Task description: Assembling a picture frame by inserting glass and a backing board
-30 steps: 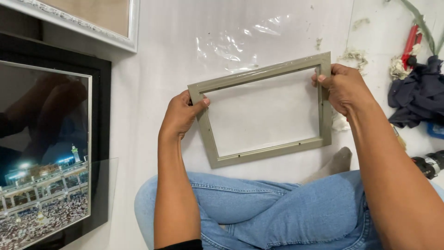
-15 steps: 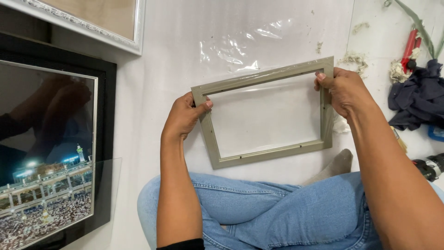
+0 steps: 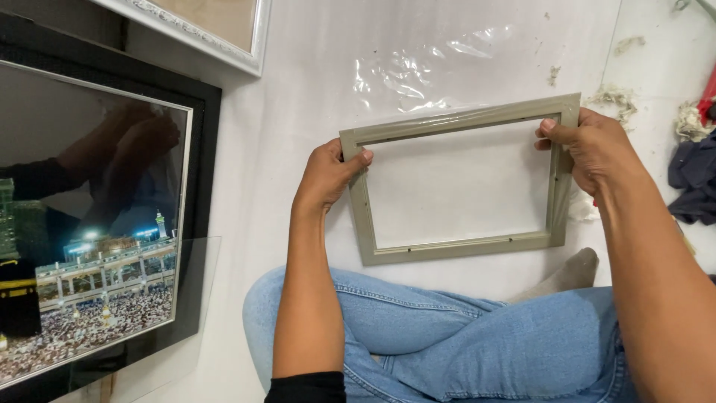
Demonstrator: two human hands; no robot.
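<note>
Both hands held the grey frame (image 3: 461, 181) above the white floor (image 3: 298, 112), the left hand (image 3: 326, 177) clamped on its left side and the right hand (image 3: 593, 149) on its right. The frame was empty, no glass or picture fitted; plastic wrap (image 3: 425, 71) lay behind it

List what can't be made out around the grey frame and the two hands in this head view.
- Grey frame: whether glass fills the opening; too clear to tell.
- Left hand: its fingers, hidden behind the frame's side.
- Right hand: fingertips, wrapped behind the frame.
- Dark cloth: cut off by the right edge.
- Black-framed picture: cut off at left.
</note>
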